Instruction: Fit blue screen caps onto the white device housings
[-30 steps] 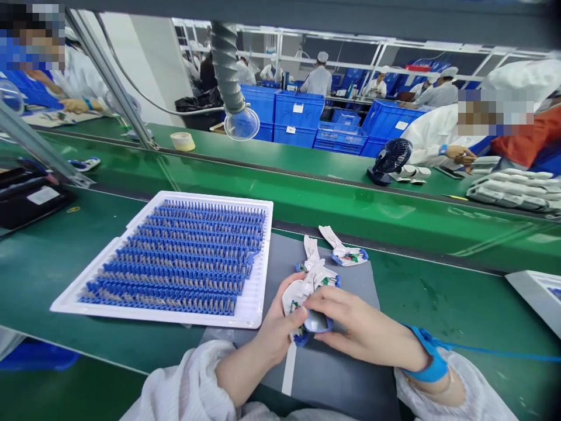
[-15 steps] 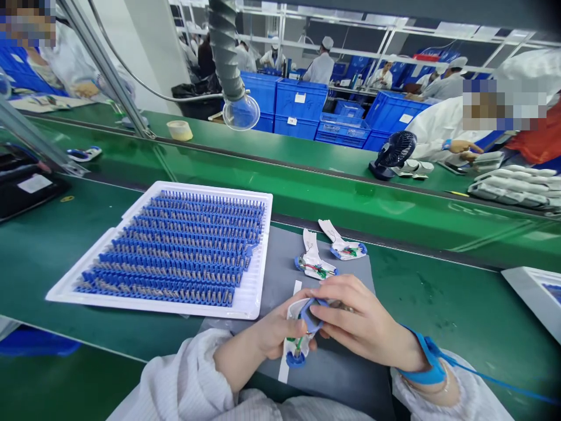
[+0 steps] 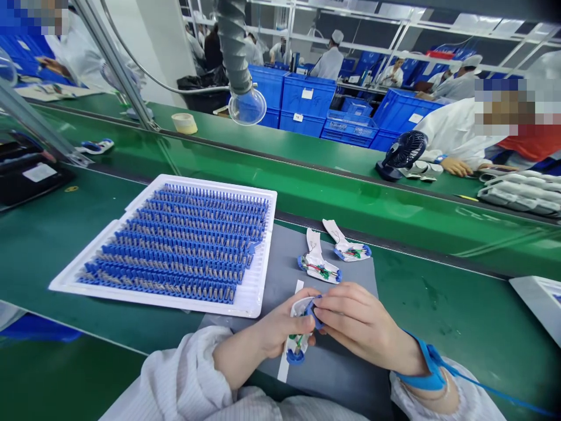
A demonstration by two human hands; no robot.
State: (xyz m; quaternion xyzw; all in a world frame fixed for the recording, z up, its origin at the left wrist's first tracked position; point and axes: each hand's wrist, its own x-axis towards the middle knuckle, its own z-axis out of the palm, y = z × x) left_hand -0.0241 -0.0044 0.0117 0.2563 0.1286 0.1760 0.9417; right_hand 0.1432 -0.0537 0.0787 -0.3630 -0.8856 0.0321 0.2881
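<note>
Over the grey mat (image 3: pixel 350 362), my left hand (image 3: pixel 276 327) is closed around a white plastic housing (image 3: pixel 291 344) with green and wired parts inside and a blue round cap at its lower end. My right hand (image 3: pixel 363 327) pinches a blue plastic piece (image 3: pixel 316 317) against the housing's upper end; its fingers partly cover that piece. A blue wrist strap (image 3: pixel 423 365) with a cord circles my right wrist. Just beyond my hands lie two similar white housings, a nearer one (image 3: pixel 316 260) and a farther one (image 3: pixel 348 244), with blue ends and exposed wires.
At left stands a white tray (image 3: pixel 249 307) holding rows of small blue parts with metal pieces. Another white tray (image 3: pixel 532 292) sits at the right edge. Across the green ledge are a small fan (image 3: pixel 405 152), a tape roll (image 3: pixel 184 123), a hanging duct (image 3: pixel 236 52) and co-workers.
My right fingers have closed in over the blue piece, which has turned and shows less of its face. The view has shifted slightly. A co-worker's hand at right has lowered to the bench.
</note>
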